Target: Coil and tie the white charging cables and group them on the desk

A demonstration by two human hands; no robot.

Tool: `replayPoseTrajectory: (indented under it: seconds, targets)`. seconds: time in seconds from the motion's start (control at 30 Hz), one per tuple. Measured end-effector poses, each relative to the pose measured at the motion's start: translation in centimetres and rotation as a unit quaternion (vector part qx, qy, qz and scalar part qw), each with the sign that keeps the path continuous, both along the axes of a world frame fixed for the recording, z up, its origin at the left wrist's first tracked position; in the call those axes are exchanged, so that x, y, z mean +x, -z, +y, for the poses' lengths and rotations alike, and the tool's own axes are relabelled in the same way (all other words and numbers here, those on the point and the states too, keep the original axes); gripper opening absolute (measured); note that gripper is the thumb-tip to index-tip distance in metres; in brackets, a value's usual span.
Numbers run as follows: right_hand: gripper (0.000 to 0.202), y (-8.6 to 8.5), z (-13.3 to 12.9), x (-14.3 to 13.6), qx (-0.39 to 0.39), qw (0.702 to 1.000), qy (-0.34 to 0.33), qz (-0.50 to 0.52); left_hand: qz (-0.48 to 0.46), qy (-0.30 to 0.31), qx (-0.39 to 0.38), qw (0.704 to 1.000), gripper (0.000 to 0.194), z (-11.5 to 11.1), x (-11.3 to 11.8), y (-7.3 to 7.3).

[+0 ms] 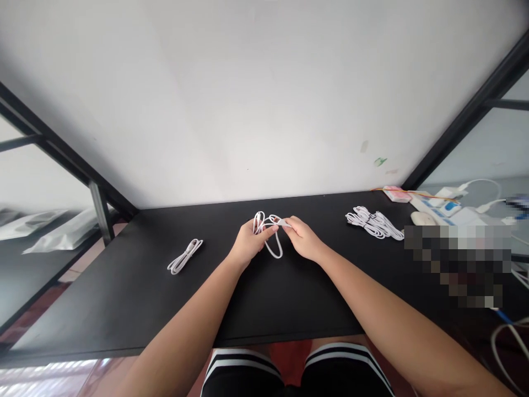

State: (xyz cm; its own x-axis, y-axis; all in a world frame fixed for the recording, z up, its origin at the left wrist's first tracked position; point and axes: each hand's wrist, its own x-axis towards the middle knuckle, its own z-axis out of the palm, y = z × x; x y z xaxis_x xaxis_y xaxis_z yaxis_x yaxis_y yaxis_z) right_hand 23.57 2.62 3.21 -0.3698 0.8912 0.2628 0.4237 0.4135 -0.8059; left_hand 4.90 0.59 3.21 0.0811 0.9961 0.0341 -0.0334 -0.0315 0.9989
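A white cable (278,249) is held between my two hands above the middle of the black table. My left hand (249,241) is closed on its looped part, with loops standing up past the fingers. With thumb and fingers pinched, my right hand (301,236) grips another part of the same cable, just right of the left hand. One loop hangs down between the hands. To the left lies a coiled white cable (185,257), apart from both hands. A bundle of white cables (374,223), tied with a dark tie, rests to the right.
The black table (289,309) meets a white wall (248,110) at the back. A power strip (433,212) with plugs and a pink-and-white box (397,193) are at the right. Plastic-wrapped packets (66,229) lie beyond the black frame on the left. Part of the right side is pixelated.
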Motion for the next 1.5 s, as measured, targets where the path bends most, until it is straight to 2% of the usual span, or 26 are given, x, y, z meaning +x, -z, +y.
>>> replayPoseTrajectory:
  seconds: [0.1, 0.3, 0.43, 0.63, 0.83, 0.93, 1.07, 1.23, 1.4, 1.5]
  targets:
    - [0.029, 0.2, 0.2, 0.1, -0.016, 0.999, 0.007, 0.028, -0.003, -0.017, 0.0, 1.0, 0.044, 0.0, 0.1, -0.2]
    - [0.038, 0.1, -0.1, 0.0, -0.08, 0.995, -0.026, 0.055, 0.024, 0.009, -0.004, 1.0, 0.035, -0.4, 0.4, -0.8]
    - [0.047, 0.2, -0.4, -0.1, -0.135, 0.985, -0.072, 0.082, 0.027, -0.006, 0.024, 0.999, 0.034, -0.2, 0.1, -0.4]
    - [0.039, 0.4, -0.9, -0.2, -0.142, 0.978, -0.148, 0.032, -0.005, -0.001, 0.032, 0.999, 0.033, -0.3, 0.4, -0.6]
    - [0.032, 0.1, -1.2, -0.6, -0.095, 0.982, -0.163, 0.0, -0.063, 0.058, 0.004, 0.996, 0.05, -0.8, 1.1, -0.9]
    - [0.026, -0.2, -1.3, -0.8, -0.059, 0.986, -0.153, -0.014, -0.062, 0.038, 0.007, 0.997, 0.052, -0.7, 1.3, -0.6]
    - [0.026, -0.5, -1.4, -0.9, -0.031, 0.989, -0.132, -0.052, -0.04, -0.004, 0.0, 0.999, 0.042, -0.5, 1.9, -0.1]
    - [0.025, -0.2, -1.2, -1.1, -0.011, 0.991, -0.114, -0.064, -0.016, -0.025, 0.012, 0.999, 0.023, -0.6, 2.8, 0.3]
    - [0.017, 0.0, -1.2, -1.1, 0.01, 0.992, -0.123, -0.04, -0.029, 0.028, 0.01, 0.999, 0.027, -0.6, 2.9, 0.6]
    - [0.019, -0.1, -1.2, -1.0, 0.014, 0.992, -0.124, -0.017, -0.011, 0.063, 0.014, 0.998, 0.029, -0.5, 2.7, 0.7]
